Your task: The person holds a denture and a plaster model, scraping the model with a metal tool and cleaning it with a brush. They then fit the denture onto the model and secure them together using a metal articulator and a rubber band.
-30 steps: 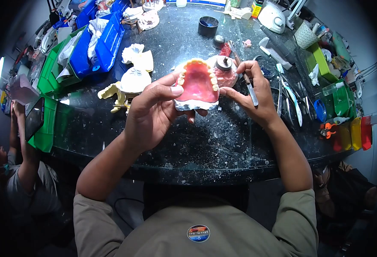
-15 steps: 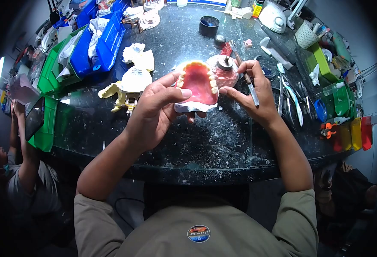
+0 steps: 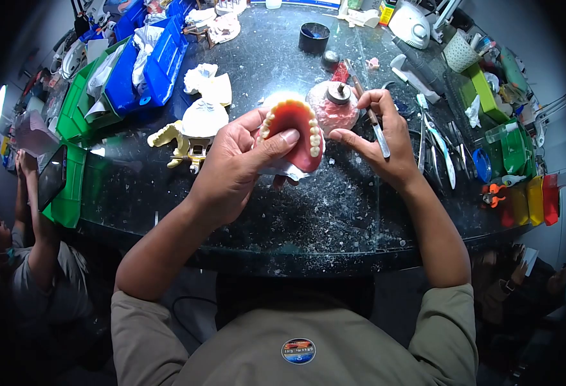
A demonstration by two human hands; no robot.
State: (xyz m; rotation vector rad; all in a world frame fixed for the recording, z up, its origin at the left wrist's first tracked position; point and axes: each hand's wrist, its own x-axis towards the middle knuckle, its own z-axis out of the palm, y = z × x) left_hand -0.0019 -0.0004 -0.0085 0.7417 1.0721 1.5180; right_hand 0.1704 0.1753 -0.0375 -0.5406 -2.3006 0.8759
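Observation:
My left hand (image 3: 228,164) grips an upper denture (image 3: 305,143) with pink base and cream teeth, seated on a white plaster model. The thumb presses on its palate, and the other fingers reach underneath, partly hidden. In my right hand (image 3: 386,138), a wax knife (image 3: 380,136) with a brownish handle lies between thumb and fingers. Its flat metal end points down toward the palm, apart from the denture. Just behind the denture stands a round pink-coated burner (image 3: 332,116) with a grey metal top.
Plaster models (image 3: 206,119) and a yellowish articulator (image 3: 193,151) stand to the left, before blue bins (image 3: 161,71) and a green bin (image 3: 71,186). Several hand tools and a toothbrush (image 3: 438,145) lie right. A black cup (image 3: 314,38) stands behind. Other people sit at both sides.
My left hand has turned and tilted the denture, its front swinging slightly left, and the thumb now lies further over the palate. My right hand stays nearly still. A person at right has shifted.

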